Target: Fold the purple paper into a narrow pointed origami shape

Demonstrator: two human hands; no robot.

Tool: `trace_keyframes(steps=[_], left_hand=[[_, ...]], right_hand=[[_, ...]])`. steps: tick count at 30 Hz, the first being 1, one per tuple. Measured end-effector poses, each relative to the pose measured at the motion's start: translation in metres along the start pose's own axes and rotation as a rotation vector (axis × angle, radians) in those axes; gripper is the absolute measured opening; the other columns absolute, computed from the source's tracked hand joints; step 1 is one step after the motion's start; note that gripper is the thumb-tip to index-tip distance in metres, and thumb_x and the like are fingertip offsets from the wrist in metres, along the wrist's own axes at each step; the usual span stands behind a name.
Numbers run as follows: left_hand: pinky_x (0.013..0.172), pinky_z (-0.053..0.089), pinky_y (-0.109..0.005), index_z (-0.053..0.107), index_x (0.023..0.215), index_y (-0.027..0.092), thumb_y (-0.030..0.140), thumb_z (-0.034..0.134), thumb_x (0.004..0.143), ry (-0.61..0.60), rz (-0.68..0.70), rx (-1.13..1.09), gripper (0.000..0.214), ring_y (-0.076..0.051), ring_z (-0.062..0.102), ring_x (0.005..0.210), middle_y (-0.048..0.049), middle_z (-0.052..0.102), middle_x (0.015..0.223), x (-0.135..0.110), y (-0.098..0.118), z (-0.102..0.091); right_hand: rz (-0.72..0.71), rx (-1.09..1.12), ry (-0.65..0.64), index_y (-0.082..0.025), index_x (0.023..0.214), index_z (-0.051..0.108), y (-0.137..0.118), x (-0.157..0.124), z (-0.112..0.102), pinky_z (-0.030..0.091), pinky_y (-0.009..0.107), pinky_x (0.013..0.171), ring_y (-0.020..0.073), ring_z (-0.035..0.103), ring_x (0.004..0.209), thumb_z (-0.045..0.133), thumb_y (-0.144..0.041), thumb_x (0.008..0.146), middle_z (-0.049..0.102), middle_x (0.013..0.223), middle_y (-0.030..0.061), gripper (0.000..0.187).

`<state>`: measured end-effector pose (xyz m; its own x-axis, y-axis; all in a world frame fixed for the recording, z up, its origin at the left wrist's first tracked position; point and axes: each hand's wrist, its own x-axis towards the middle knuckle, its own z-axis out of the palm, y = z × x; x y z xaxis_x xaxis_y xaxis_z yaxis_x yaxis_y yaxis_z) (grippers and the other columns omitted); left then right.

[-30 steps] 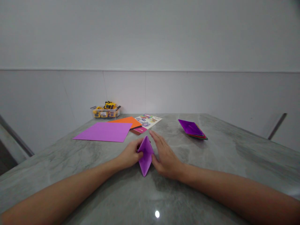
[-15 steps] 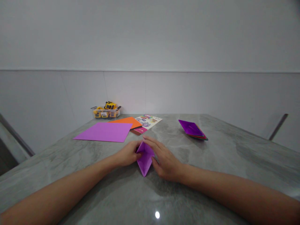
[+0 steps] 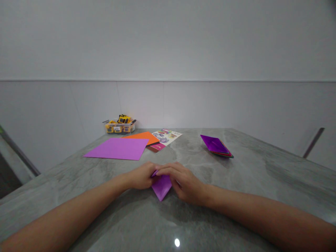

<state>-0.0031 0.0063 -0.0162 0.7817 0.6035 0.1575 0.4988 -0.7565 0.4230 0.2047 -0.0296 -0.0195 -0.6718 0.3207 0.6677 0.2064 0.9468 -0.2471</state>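
Between my hands, low over the table, is a folded piece of purple paper [image 3: 161, 188], its lower point facing me. My left hand [image 3: 145, 175] grips the paper's left side, with its fingertips hidden behind the fold. From the right, my right hand [image 3: 182, 180] curls over the top edge and presses it down with bent fingers, the thumb at the right side. The upper part of the paper is mostly covered by my fingers.
Flat purple sheets [image 3: 118, 148] lie at the left, overlapping an orange sheet [image 3: 145, 136] and a printed leaflet [image 3: 168, 137]. Behind them, a clear plastic box [image 3: 119, 127] holds yellow toy vehicles. A stack of folded coloured papers [image 3: 216, 146] rests at the right on the grey marbled table [image 3: 252, 182].
The top of the folded paper, upright before, has been pushed down. My right fingers have come down over it toward my left hand, and the open pocket looks flatter.
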Motion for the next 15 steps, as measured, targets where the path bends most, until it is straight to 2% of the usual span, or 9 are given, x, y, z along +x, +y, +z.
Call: trace_keyframes(steps=[3, 6, 9, 12, 15], left_hand=[[0.074, 0.044, -0.025, 0.061, 0.085, 0.016, -0.001, 0.046, 0.064, 0.005, 0.083, -0.017, 0.031, -0.017, 0.060, 0.080, -0.0021, 0.067, 0.089, 0.0002, 0.0004, 0.0007], [0.081, 0.044, -0.027, 0.063, 0.093, 0.017, 0.000, 0.047, 0.066, 0.017, 0.116, -0.053, 0.036, -0.019, 0.061, 0.089, -0.0033, 0.068, 0.099, 0.0003, 0.0013, 0.0015], [0.083, 0.045, -0.028, 0.063, 0.105, 0.018, 0.004, 0.051, 0.072, 0.026, 0.130, -0.108, 0.038, -0.019, 0.061, 0.092, -0.0039, 0.068, 0.105, 0.0000, 0.0015, 0.0022], [0.082, 0.046, -0.028, 0.063, 0.110, 0.019, 0.007, 0.055, 0.070, 0.019, 0.087, -0.157, 0.043, -0.020, 0.061, 0.092, -0.0030, 0.067, 0.107, -0.0006, -0.0007, 0.0036], [0.078, 0.046, -0.028, 0.066, 0.104, 0.017, 0.005, 0.053, 0.067, 0.019, 0.010, -0.187, 0.041, -0.020, 0.060, 0.086, -0.0022, 0.069, 0.098, -0.0008, -0.0030, 0.0053]], right_hand=[[-0.040, 0.014, -0.003, -0.021, 0.117, 0.052, 0.0000, 0.0001, -0.0002, 0.043, 0.033, 0.095, 0.0150, 0.055, 0.115, 0.039, 0.004, 0.075, 0.062, 0.120, 0.0062, 0.051], [-0.074, 0.012, -0.022, -0.021, 0.114, 0.053, -0.0026, 0.0004, -0.0026, 0.042, 0.033, 0.097, 0.0152, 0.053, 0.117, 0.040, 0.004, 0.075, 0.061, 0.121, 0.0065, 0.048], [-0.108, -0.029, -0.118, -0.019, 0.118, 0.053, -0.0044, -0.0003, -0.0060, 0.039, 0.038, 0.102, 0.0196, 0.045, 0.125, 0.049, -0.003, 0.075, 0.052, 0.131, 0.0105, 0.046], [-0.137, -0.117, -0.221, -0.019, 0.122, 0.053, -0.0030, -0.0019, -0.0069, 0.035, 0.044, 0.105, 0.0250, 0.037, 0.130, 0.061, -0.015, 0.076, 0.039, 0.141, 0.0128, 0.047], [-0.165, -0.238, -0.233, -0.020, 0.106, 0.064, -0.0002, -0.0026, -0.0045, 0.038, 0.045, 0.101, 0.0264, 0.039, 0.127, 0.060, -0.024, 0.085, 0.035, 0.144, 0.0126, 0.023]])
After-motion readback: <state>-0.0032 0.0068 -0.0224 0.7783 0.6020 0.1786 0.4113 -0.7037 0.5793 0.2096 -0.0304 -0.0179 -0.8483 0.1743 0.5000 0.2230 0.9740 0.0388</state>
